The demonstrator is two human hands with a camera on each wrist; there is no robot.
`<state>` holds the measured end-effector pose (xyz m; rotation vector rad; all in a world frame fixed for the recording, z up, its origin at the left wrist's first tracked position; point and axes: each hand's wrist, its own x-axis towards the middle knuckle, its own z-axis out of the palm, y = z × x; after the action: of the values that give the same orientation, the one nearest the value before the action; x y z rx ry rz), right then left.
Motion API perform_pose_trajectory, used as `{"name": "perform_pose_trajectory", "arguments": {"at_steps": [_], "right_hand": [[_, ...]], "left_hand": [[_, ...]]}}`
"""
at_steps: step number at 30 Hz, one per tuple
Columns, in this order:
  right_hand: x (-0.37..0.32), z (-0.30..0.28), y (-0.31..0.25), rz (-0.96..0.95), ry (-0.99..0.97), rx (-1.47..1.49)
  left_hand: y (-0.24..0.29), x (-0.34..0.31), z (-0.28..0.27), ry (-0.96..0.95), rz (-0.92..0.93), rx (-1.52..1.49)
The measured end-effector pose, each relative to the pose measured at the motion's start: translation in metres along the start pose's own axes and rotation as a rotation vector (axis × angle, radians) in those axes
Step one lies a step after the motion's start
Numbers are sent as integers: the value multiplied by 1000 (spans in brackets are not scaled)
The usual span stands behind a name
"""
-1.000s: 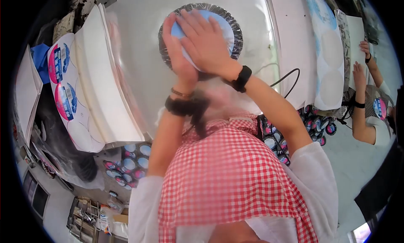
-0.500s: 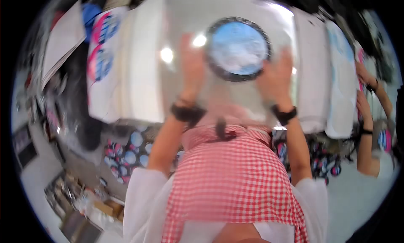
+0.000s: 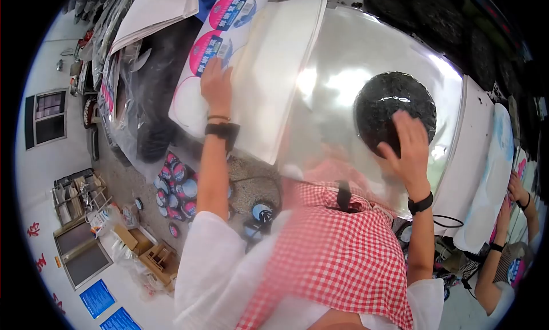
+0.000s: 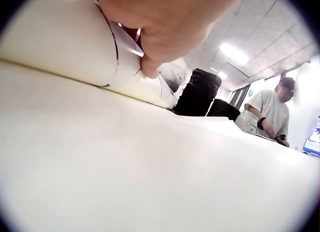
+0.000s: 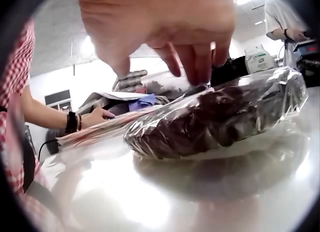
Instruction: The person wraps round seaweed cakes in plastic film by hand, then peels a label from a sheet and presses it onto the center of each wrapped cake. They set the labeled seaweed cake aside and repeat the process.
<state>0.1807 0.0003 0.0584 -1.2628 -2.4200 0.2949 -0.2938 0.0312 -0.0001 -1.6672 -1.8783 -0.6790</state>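
A round dark cake of what looks like dried seaweed, wrapped in clear film [image 3: 394, 98], lies on the shiny film-covered work surface [image 3: 331, 55], its dark side up. My right hand [image 3: 409, 147] is over its near part, fingers extended. In the right wrist view those fingertips [image 5: 200, 79] come right down at the top of the wrapped cake [image 5: 210, 122]. On the left, my left hand [image 3: 217, 92] touches a sheet of round pink-and-blue labels [image 3: 209, 50] with fingers slightly bent. Its thumb [image 4: 150, 66] meets the sheet's surface in the left wrist view.
White sheets [image 3: 274, 61] are stacked between the labels and the shiny surface. Another label sheet [image 3: 486, 175] lies along the right edge. Several finished packs [image 3: 177, 184] are heaped on the floor. Another person's arms [image 3: 517, 195] work at the right, and dark packs [image 3: 434, 12] stand beyond.
Both hands were together on the cake, then parted beside it. The blue side was up; now the dark side is. The left hand has moved left to the label sheet.
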Motion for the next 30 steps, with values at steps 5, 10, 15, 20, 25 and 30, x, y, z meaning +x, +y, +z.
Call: {"name": "perform_pose_trajectory", "arguments": {"at_steps": [5,10,15,20,25,30], "right_hand": [[0,24,9,132,-92,-170],[1,23,6,137,-99,-162],[1,19,3,137,-90,-97],[-26,-12,32,371,148,-85],[-41,10,49,821,315,884],[-31,13,44,807,355,1220]], "left_hand": [[3,2,1,-81,57,116],[-15,18,-7,-294,3,208],[-83,27,20,-201,-578,-507],[-196,52,-79,-163,-1000,-1366],[-73,102,-179,409,-673,-1351],[149,3,-104,-67,39,-948]]}}
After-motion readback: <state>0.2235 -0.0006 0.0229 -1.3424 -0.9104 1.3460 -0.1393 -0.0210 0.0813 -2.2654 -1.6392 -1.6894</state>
